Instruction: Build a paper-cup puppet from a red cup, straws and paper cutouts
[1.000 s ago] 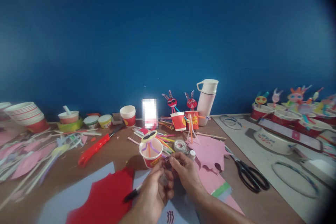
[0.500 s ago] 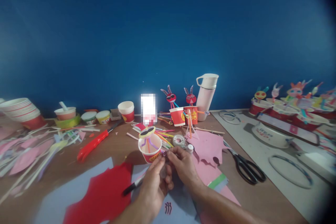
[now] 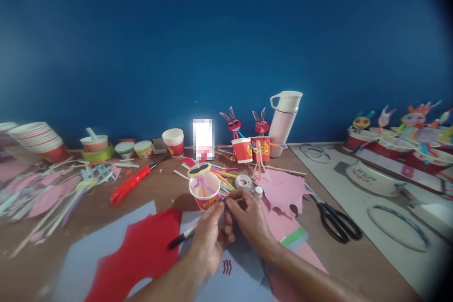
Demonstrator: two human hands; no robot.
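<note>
My left hand (image 3: 208, 238) is closed, its thumb and fingertips pinching something tiny and dark that I cannot make out. Fingertips of my right hand (image 3: 249, 217) meet it there, also in a pinch. Just behind them stands a red and white paper cup (image 3: 205, 188) with a yellow paper figure (image 3: 198, 173) with dark glasses leaning in it. A black marker (image 3: 182, 237) lies left of my left hand. Below the hands, dark wavy marks (image 3: 227, 267) show on a pale blue sheet (image 3: 215, 288).
Red paper (image 3: 141, 250) lies left, pink paper (image 3: 283, 193) right. Black scissors (image 3: 339, 222), a tape roll (image 3: 243, 181), a red cutter (image 3: 130, 186), a white flask (image 3: 284, 122) and red figures in cups (image 3: 242, 151) surround the hands. More cups (image 3: 38, 139) stand far left.
The view has shifted slightly, so most objects appear a little higher and further right. My hands remain together, and the small dark piece between the fingertips is less visible.
</note>
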